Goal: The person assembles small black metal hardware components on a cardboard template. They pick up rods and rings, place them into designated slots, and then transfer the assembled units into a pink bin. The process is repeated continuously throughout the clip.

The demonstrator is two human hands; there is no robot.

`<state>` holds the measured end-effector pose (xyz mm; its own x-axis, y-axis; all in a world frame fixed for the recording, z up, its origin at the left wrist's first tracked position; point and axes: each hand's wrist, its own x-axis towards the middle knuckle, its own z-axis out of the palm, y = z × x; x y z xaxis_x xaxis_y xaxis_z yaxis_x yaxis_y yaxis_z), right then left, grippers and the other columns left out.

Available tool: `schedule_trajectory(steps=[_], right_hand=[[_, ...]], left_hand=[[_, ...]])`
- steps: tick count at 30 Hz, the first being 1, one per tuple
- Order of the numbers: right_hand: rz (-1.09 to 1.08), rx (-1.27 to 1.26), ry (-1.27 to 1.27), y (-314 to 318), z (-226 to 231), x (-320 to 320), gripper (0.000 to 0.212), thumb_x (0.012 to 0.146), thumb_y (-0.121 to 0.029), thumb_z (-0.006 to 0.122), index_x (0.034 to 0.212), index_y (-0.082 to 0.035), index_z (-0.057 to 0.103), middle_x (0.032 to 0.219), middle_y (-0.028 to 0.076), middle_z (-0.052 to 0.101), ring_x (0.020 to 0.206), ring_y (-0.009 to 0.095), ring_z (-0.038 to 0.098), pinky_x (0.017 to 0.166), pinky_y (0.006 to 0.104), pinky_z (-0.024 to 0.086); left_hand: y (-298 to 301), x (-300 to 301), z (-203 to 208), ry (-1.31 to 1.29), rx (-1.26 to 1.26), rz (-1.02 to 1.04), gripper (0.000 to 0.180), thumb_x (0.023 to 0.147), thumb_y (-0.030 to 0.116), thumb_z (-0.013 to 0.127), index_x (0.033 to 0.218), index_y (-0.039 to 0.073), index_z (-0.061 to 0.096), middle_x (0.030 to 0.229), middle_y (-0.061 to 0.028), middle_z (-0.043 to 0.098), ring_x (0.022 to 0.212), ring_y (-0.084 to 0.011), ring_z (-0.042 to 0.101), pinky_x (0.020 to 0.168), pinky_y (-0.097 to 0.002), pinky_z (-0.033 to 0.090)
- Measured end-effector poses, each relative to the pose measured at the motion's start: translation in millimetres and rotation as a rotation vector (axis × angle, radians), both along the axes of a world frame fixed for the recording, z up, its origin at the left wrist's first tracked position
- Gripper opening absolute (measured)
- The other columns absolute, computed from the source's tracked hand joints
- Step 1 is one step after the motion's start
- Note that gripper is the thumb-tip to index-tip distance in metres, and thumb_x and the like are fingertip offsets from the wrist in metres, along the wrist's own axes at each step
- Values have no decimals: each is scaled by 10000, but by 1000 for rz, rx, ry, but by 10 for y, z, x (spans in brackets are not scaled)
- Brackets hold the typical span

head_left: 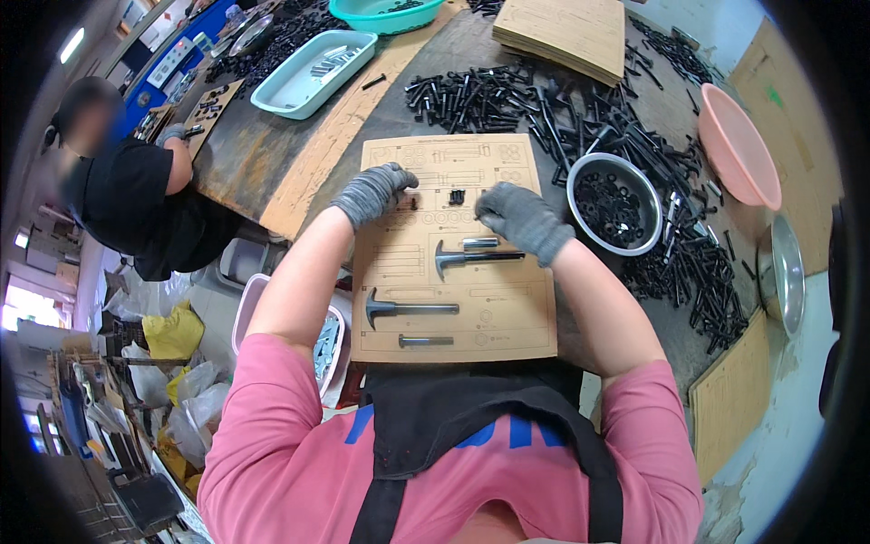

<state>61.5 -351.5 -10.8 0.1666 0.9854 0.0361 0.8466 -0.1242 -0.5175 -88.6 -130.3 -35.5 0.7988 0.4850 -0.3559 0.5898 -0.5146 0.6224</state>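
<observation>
A brown board [507,326] printed with part outlines lies in front of me. Over its upper left, my left hand [370,195] in a grey glove has its fingers drawn together; whatever they pinch is hidden. Just below those fingertips is a small dark piece [413,204]. My right hand [524,220], also gloved, is closed at the board's upper right, its fingertips turned down so their contents cannot be made out. Short black screws [457,197] sit between the hands. Lower down lie two T-shaped metal pieces [480,257], a silver sleeve [480,243] and a grey pin [426,341].
Right of the board, a metal bowl [616,168] holds black nuts or rings amid heaped black bolts [698,299]. Stacked boards [562,36], a pale green tray [313,77] and a pink basin [739,150] surround the work. At left, another person [136,181] works at the table.
</observation>
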Motion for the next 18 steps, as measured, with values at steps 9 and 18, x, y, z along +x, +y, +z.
schedule_trajectory(steps=[9, 18], right_hand=[[168, -34, -552, 1037, -257, -368, 132, 785, -126, 516, 863, -99, 618, 887, 100, 594, 835, 265, 604, 684, 365, 500], [78, -21, 43, 1171, -251, -525, 185, 788, -204, 562, 941, -123, 626, 876, 97, 632, 848, 278, 593, 763, 380, 453]], left_hand=[[-341, -338, -122, -392, 499, -85, 244, 786, 61, 568, 1028, 79, 589, 923, -132, 612, 844, -277, 589, 753, -324, 471], [-48, -623, -211, -632, -78, 305, 315, 817, 29, 548, 1130, 4, 523, 1084, -86, 587, 957, -155, 554, 830, -280, 451]])
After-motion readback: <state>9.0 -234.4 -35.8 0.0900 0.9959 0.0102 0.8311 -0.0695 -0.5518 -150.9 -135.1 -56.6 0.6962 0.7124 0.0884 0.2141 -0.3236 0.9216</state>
